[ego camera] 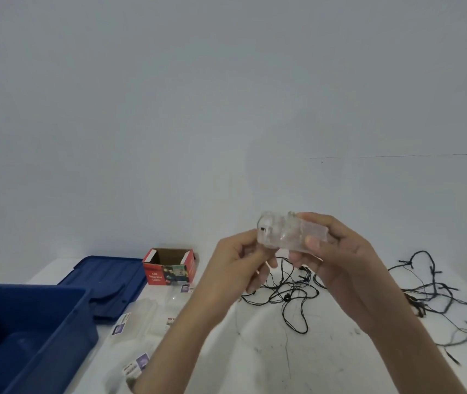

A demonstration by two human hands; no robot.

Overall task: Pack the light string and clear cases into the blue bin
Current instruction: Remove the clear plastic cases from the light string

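Note:
Both hands hold one clear plastic case (285, 233) up in the air above the table. My left hand (238, 265) pinches its left end, and my right hand (331, 257) grips its right end with the thumb on the front face. A black light string (292, 288) lies tangled on the white table below and to the right of the hands, reaching the right edge. The blue bin (27, 334) stands open at the lower left and looks empty. More clear cases (144, 317) with small labels lie flat between the bin and my left forearm.
The bin's blue lid (107, 277) lies flat behind the bin. A small red cardboard box (170, 267), open at the top, stands beside the lid. A plain grey wall fills the background.

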